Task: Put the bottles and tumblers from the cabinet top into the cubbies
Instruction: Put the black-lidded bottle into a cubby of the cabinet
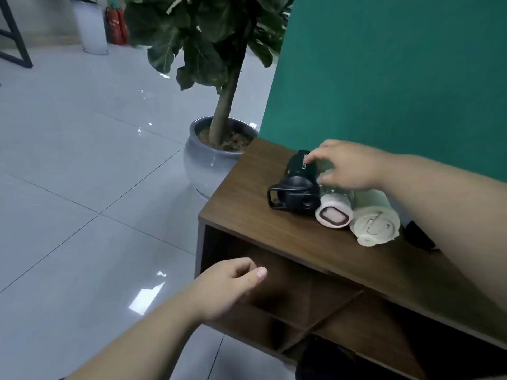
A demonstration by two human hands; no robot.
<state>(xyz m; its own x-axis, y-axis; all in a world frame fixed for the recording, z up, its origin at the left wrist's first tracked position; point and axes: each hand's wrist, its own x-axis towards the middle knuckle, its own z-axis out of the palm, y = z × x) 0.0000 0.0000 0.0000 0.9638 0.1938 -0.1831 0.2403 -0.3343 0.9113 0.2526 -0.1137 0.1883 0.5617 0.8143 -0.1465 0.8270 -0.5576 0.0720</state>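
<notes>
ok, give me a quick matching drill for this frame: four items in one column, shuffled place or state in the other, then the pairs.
Items
1. black bottle
2. pink-lidded bottle
3. cream tumbler
4. left hand

Place or state
A. lying on the cabinet top, farthest right of the three
B. loosely curled, empty, in front of the cubbies
C. lying in the middle, pink panel on its white lid
D. lying farthest left, carry loop on its lid, right hand fingertips on it

Pairs: 1-D, 2-C, 3-A, 4-B
</notes>
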